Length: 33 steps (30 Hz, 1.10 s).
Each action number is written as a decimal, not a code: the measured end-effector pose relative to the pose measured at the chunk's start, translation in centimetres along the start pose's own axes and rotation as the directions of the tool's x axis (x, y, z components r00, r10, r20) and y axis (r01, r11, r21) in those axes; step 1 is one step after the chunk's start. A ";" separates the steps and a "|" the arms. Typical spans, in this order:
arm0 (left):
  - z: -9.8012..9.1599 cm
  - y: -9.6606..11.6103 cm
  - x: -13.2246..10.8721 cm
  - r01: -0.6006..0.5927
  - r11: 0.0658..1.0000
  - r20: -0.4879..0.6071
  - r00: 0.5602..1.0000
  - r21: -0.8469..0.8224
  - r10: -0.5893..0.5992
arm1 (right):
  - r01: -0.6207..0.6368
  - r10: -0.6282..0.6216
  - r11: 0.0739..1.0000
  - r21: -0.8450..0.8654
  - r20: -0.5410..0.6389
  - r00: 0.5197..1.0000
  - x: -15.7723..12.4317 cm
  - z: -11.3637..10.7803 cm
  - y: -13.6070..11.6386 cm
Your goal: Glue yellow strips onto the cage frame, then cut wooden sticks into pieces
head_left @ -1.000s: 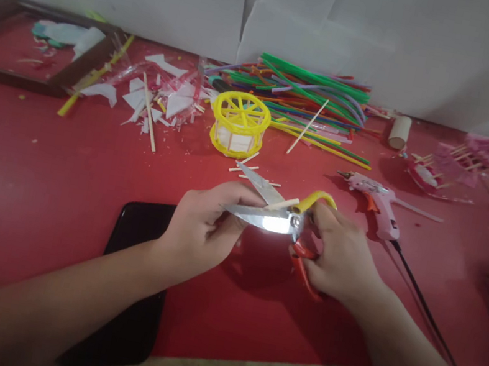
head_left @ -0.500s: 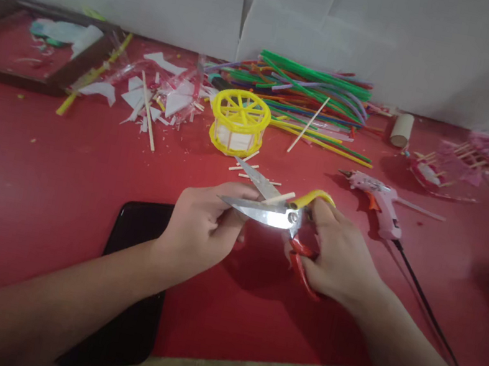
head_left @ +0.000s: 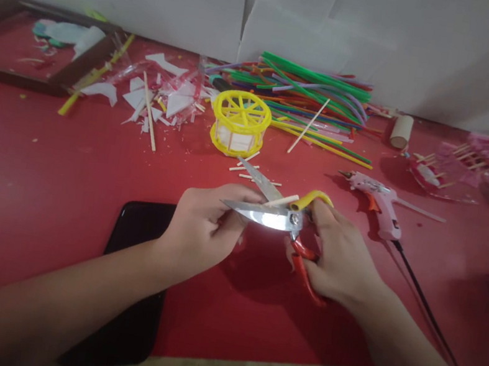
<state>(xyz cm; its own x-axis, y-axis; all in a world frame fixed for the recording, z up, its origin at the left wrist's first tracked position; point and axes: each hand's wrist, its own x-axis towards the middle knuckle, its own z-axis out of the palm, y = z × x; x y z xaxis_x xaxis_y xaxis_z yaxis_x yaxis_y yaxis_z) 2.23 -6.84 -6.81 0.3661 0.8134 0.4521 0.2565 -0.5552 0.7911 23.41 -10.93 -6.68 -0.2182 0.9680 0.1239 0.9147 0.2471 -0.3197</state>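
Note:
My right hand (head_left: 338,253) is wrapped round the yellow and red handles of the scissors (head_left: 267,215), whose blades are spread and point left. Between the blades lies a short pale wooden stick (head_left: 283,200). My left hand (head_left: 209,221) pinches the stick's other end, partly hidden behind the lower blade. Just beyond the blade tips stands a round yellow frame (head_left: 240,122) with spokes on top and white panels inside. Cut stick pieces (head_left: 259,180) lie in front of it.
A black phone (head_left: 129,301) lies under my left forearm. At the right are a pink glue gun (head_left: 378,200) with its cord and a pink stick model (head_left: 460,164). Coloured pipe cleaners (head_left: 313,88), white scraps (head_left: 134,94) and a brown tray (head_left: 59,78) line the back.
The scissors and the stick have shifted very slightly right, and the red handle has swung a little lower. Both hands keep their hold.

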 end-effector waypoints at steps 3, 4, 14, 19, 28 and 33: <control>0.1 0.0 0.0 -0.001 1.000 0.010 1.000 -0.019 0.002 | 0.004 -0.005 0.999 -0.041 -0.031 1.000 -0.1 0.0 0.1; 0.1 0.0 0.0 0.003 1.000 0.022 1.000 -0.022 -0.002 | 0.005 -0.007 0.999 -0.050 -0.032 0.999 -0.2 0.0 0.1; 0.4 -0.5 0.4 0.016 0.996 0.109 0.994 -0.086 -0.006 | 0.014 -0.021 0.995 -0.101 -0.064 0.998 0.1 0.1 -0.2; 0.3 -0.6 1.0 0.150 0.955 0.209 0.973 -0.257 -0.097 | 0.009 -0.014 0.998 -0.058 -0.077 0.997 0.3 0.0 0.0; 0.4 -0.8 1.2 0.355 0.768 0.281 0.930 -0.532 -0.235 | -0.025 0.030 0.999 0.030 -0.173 0.985 0.3 -0.1 0.2; 0.5 -1.5 1.7 0.375 0.652 0.050 0.886 -0.659 -0.460 | -0.276 0.323 0.938 0.211 -0.238 0.916 0.6 0.1 1.1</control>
<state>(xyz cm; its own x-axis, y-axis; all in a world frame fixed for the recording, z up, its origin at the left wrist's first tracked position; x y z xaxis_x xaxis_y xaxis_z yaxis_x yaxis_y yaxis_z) 2.94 -4.69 -7.40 0.2508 0.9679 0.0163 -0.2849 0.0577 0.9568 24.27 -10.05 -7.07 0.1766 0.9561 0.2337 0.8459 -0.0261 -0.5326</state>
